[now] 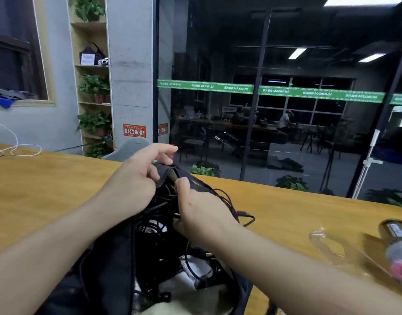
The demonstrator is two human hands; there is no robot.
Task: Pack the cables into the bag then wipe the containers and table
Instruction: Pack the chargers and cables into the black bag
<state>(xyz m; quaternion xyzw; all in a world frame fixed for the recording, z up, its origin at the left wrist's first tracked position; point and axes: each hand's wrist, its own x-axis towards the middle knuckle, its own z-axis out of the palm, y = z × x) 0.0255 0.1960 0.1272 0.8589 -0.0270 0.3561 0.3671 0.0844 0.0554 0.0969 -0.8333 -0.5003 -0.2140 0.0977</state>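
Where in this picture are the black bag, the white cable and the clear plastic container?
black bag (109, 264), head view, left fabric side.
white cable (25, 153), head view, loop on table.
clear plastic container (327, 246), head view, transparent body.

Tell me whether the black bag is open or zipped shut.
Open. Both hands, left and right, hold the bag mouth apart, and tangled black cables show inside.

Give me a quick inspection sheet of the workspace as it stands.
Surface: wooden table, bare across its left stretch.
Job's things: black bag open, dark cables inside; clear containers lying at right.
Clutter: blurred dark item at right edge.
Hands: left hand grips the bag's rim; right hand holds a cable at the opening.
Cables: one dark loop trails outside the bag; white cable far left.
Surroundings: glass wall, plant shelf.
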